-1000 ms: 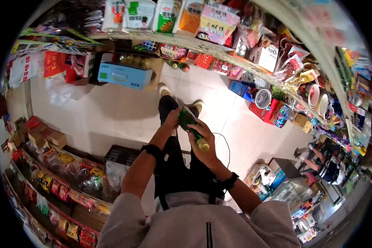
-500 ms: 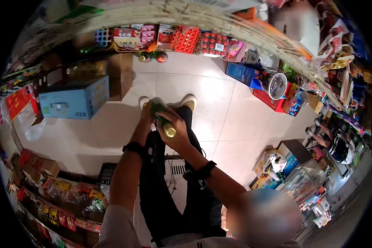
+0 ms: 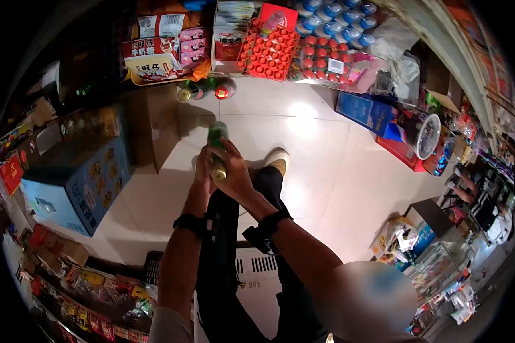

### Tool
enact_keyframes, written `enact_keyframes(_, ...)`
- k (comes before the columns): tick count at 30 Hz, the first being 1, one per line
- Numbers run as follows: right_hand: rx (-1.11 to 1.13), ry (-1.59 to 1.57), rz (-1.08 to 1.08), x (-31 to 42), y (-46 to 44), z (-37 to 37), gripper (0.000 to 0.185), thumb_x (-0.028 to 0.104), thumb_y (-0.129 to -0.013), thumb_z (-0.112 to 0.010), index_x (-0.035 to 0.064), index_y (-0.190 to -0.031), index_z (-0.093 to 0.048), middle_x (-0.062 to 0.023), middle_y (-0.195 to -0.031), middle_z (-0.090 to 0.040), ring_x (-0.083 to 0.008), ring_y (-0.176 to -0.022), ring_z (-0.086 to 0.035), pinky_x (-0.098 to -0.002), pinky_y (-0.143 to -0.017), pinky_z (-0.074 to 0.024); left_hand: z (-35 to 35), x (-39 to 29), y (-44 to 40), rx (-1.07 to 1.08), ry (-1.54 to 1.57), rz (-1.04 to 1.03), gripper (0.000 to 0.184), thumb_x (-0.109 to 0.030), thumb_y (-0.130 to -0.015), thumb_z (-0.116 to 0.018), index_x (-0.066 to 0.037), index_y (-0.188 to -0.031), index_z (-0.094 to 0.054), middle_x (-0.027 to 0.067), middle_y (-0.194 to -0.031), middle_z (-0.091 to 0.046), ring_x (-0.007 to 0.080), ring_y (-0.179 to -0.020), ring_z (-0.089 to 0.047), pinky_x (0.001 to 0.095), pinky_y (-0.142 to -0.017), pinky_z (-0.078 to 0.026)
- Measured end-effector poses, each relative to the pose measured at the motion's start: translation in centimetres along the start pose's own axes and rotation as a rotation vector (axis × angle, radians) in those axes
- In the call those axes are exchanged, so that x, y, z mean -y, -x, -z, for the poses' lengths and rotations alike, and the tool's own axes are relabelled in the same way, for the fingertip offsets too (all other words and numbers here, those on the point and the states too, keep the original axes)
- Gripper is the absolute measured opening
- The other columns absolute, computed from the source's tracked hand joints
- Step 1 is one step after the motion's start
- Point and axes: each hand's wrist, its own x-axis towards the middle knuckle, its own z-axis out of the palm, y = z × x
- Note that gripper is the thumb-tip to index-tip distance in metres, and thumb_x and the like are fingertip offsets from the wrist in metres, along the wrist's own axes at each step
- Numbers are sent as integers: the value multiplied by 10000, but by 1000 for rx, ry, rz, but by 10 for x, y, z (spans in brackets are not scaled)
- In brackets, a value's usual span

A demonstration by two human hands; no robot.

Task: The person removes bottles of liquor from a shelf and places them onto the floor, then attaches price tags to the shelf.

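Note:
A green glass bottle (image 3: 217, 132) with a gold-coloured cap is between my two hands, its base pointing away from me and its cap end towards me. My right hand (image 3: 235, 174) is closed around the cap end, its fingers across the glass. Against the other side of the bottle rests my left hand (image 3: 202, 169), fingers curled around it and partly hidden. Beyond them, two more bottles stand on the floor below the shelf: a dark one with a gold cap (image 3: 193, 91) and a red-topped one (image 3: 224, 90).
Ahead, a shelf holds a red egg-tray-like rack (image 3: 268, 52), candy packs (image 3: 152, 59) and blue-capped bottles (image 3: 337, 23). A blue carton (image 3: 77, 188) stands at left. At right are a clear tub (image 3: 428, 136) and a red box (image 3: 399, 153). A person sits far right.
The view has tilted towards the shelf, showing more of its goods. My hands and the bottle have moved together; the bottle now lies more in line with my forearms, still held.

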Motion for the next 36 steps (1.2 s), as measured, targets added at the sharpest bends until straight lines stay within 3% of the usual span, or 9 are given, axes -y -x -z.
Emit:
enact_keyframes(2,56,-13,34,-30,-5,-8,314,115,-844,-742,77,-1148,-676,-197,-1241,-649,-460,-1300,-512,-491,-1069,-456,1,-2,-15,-106,-45,3,480,-465,-1039,-460,-87,-1325,-531,111,-1212,-608,252,-1119,-624,407,-944,-551)
enact_keyframes(9,75,-41,5,-42,-36,-16,349,158,-841,-755,58,-1166,-674,-237,-1296,-603,-438,-1271,-536,-454,-1039,-479,13,-15,-55,-2,43,37,472,-472,-1011,-505,-107,-1306,-558,98,-1225,-611,246,-1111,-632,397,-925,-556)
enact_keyframes(12,102,-3,41,-53,-47,-28,378,170,-830,-765,45,-1173,-666,-251,-1342,-572,-453,-1264,-533,-455,-1023,-485,18,-24,-61,24,-235,-229,443,-458,-1013,-507,-122,-1291,-586,88,-1194,-631,237,-1104,-638,398,-921,-557)
enact_keyframes(15,148,-48,-2,-59,-57,-37,486,197,-774,-785,72,-1222,-646,-278,-1467,-473,-484,-1361,-430,-497,-1064,-456,33,-32,-80,191,-324,-356,430,-443,-1017,-512,-130,-1299,-597,73,-1184,-654,224,-1111,-641,398,-922,-559)
enact_keyframes(17,172,-36,17,-67,-59,-44,511,179,-741,-780,80,-1225,-648,-264,-1477,-459,-477,-1356,-432,-495,-1053,-471,26,-35,-78,63,-74,-147,427,-437,-1026,-501,-133,-1310,-599,61,-1189,-667,218,-1122,-639,397,-945,-550)
enact_keyframes(21,169,0,10,-50,-70,-51,493,166,-742,-759,92,-1217,-647,-245,-1460,-475,-466,-1339,-448,-485,-1044,-485,53,-39,-106,58,210,-58,453,-469,-1026,-492,-140,-1320,-594,61,-1222,-662,224,-1124,-640,394,-960,-540)
enact_keyframes(23,114,60,43,-48,-75,-60,431,140,-747,-750,76,-1160,-645,-198,-1314,-580,-452,-1266,-512,-488,-1007,-493,50,-45,-102,37,230,-48,456,-474,-1024,-496,-139,-1317,-594,63,-1218,-663,224,-1113,-644,394,-949,-542)
enact_keyframes(33,230,66,-23,-28,-91,-78,509,212,-816,-698,103,-1299,-579,-215,-1358,-513,-428,-1283,-477,-485,-1000,-498,36,-74,-85,16,176,-92,472,-496,-1012,-514,-131,-1300,-594,69,-1198,-670,222,-1059,-663,394,-896,-553)
enact_keyframes(36,66,133,24,-22,-85,-76,586,119,-762,-724,87,-1327,-574,-237,-1266,-579,-427,-1214,-541,-495,-970,-493,35,-76,-80,4,168,-88,477,-503,-1008,-520,-129,-1295,-594,71,-1192,-672,221,-1043,-669,394,-880,-556)
